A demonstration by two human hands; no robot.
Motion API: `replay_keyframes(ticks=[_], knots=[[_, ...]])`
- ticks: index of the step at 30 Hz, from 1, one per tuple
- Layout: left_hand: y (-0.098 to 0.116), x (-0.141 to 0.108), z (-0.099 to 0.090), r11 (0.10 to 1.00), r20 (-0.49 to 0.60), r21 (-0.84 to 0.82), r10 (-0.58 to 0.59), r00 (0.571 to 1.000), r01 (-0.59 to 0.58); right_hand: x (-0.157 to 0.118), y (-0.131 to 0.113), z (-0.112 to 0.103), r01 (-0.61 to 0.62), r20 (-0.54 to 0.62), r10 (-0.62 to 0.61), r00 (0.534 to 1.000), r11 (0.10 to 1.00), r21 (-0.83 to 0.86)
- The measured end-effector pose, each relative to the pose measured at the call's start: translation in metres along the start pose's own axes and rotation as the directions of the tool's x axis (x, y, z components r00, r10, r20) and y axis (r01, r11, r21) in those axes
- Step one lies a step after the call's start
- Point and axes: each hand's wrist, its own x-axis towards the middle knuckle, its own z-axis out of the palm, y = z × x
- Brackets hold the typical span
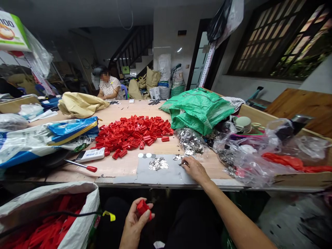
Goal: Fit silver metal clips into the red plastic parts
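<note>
My left hand [135, 218] is below the table's front edge, over my lap, and holds a small red plastic part [143, 208] between thumb and fingers. My right hand [194, 169] rests on a grey mat [166, 174] at the table's near edge, with its fingertips pinched on a small metal piece next to a little heap of silver metal pieces [158, 163]. A large pile of red plastic parts [132, 134] lies on the wooden table [121, 166] beyond the mat.
A white sack of red parts [49, 218] stands at lower left. A red-handled screwdriver [81, 165] and a white calculator [90, 155] lie left of the mat. Green bag [198, 109] and clear plastic bags [249, 155] crowd the right. Another person [110, 86] sits at the far end.
</note>
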Motion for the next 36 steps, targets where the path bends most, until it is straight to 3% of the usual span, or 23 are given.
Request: replay_keyframes(ticks=[9, 13, 20, 29, 36], knots=[[-0.002, 0.0, 0.0, 1.0, 0.003, -0.017, -0.004, 1.0, 0.004, -0.003, -0.011, -0.004, 0.078, 0.01, -0.08, 0.997, 0.986, 0.148], [-0.002, 0.0, -0.002, 1.0, -0.005, -0.014, -0.015, 1.0, 0.015, -0.009, -0.005, -0.008, 0.09, 0.029, -0.098, 0.995, 0.977, 0.194], [-0.003, 0.001, 0.0, 0.999, 0.004, -0.018, -0.033, 0.999, 0.033, -0.01, 0.017, -0.013, 0.015, -0.032, -0.012, 0.999, 0.995, 0.103], [-0.002, 0.0, 0.0, 1.0, -0.005, -0.008, -0.026, 1.0, 0.026, -0.01, -0.016, 0.002, 0.072, 0.07, -0.073, 0.995, 0.997, 0.025], [-0.001, 0.001, -0.001, 0.999, -0.03, -0.035, -0.021, 0.999, 0.02, -0.01, -0.018, 0.001, 0.094, 0.057, -0.093, 0.994, 0.995, -0.021]])
